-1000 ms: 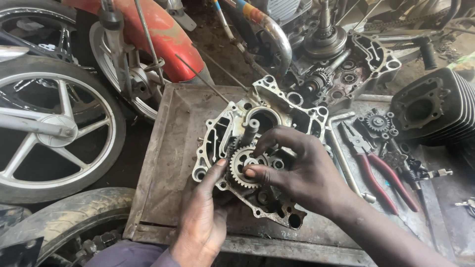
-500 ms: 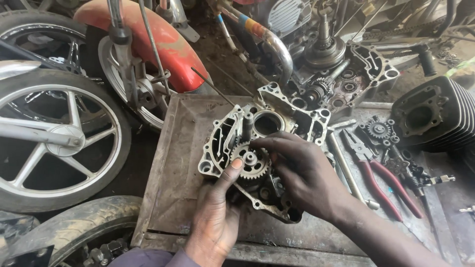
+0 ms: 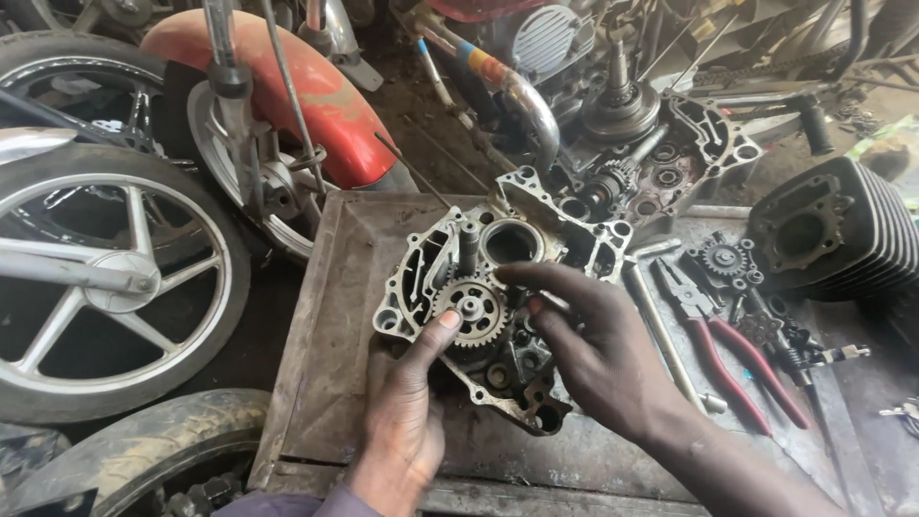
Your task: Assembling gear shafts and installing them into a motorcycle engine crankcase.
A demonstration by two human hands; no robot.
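With your left hand [image 3: 407,421] thumb pressed on the gear [image 3: 470,311] seated in the crankcase half [image 3: 450,287] on the metal tray [image 3: 325,383] and your right hand [image 3: 598,349] loose-fingered, holding nothing, beside it, an uneven push could cock the gear on its shaft.

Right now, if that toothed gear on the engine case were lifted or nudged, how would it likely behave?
The gear looks like solid metal, so probably rigid and heavy for its size. Its greasy sheen suggests slippery. Seated on a shaft in the engine case, with the left hand thumb against it, it likely turns rather than slides.
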